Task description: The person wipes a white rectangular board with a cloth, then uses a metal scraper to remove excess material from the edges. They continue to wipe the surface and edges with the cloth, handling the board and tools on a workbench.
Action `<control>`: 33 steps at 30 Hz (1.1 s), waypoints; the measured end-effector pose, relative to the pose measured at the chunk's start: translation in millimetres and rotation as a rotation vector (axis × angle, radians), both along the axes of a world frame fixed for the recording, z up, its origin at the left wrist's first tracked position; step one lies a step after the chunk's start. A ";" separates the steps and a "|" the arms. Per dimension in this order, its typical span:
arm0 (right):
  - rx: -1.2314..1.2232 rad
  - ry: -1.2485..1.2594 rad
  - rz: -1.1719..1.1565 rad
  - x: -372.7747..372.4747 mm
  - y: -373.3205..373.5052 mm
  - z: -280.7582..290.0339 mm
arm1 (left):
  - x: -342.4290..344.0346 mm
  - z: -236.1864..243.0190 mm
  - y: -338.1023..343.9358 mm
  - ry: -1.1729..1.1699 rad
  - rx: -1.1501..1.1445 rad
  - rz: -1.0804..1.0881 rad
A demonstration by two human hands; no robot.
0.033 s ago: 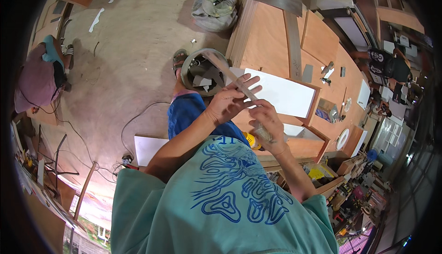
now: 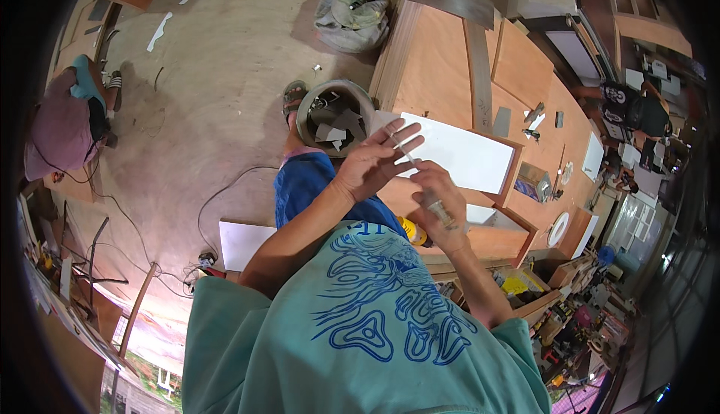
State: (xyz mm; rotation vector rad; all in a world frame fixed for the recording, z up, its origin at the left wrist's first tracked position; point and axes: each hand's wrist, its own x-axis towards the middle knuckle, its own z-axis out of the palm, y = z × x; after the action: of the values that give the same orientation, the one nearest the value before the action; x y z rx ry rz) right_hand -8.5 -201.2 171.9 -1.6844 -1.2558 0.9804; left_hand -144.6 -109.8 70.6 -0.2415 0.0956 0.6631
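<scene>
Your right hand (image 2: 436, 195) has its fingers curled around a slim tool (image 2: 442, 214) near the bench's (image 2: 553, 140) near-left corner, beside a white panel (image 2: 466, 156). Your left hand (image 2: 370, 165) meets its shaft, fingers loosely spread; whether they grip, you can't tell.

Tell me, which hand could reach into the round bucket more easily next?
Probably the left hand: it is nearer the bucket, with its fingers spread. The right hand is farther away and seems curled around a thin, blurred object.
</scene>
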 end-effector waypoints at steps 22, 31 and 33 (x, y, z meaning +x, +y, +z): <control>0.260 0.771 -0.530 16.3 31.1 -24.3 | -8.9 -45.6 -44.7 1.451 1.205 -0.125; 0.606 -0.633 0.124 -21.9 -6.4 -2.7 | -4.7 22.5 -2.0 0.590 0.416 -0.554; 0.673 -0.580 0.140 -32.9 -10.9 -12.6 | 8.1 32.4 -3.2 0.609 0.401 -0.562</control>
State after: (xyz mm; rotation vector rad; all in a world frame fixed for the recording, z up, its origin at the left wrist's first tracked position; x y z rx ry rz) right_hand -41.5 -212.1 159.3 -1.3704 -1.8377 0.0698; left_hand -136.4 -113.1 103.0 0.3745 0.5855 0.1646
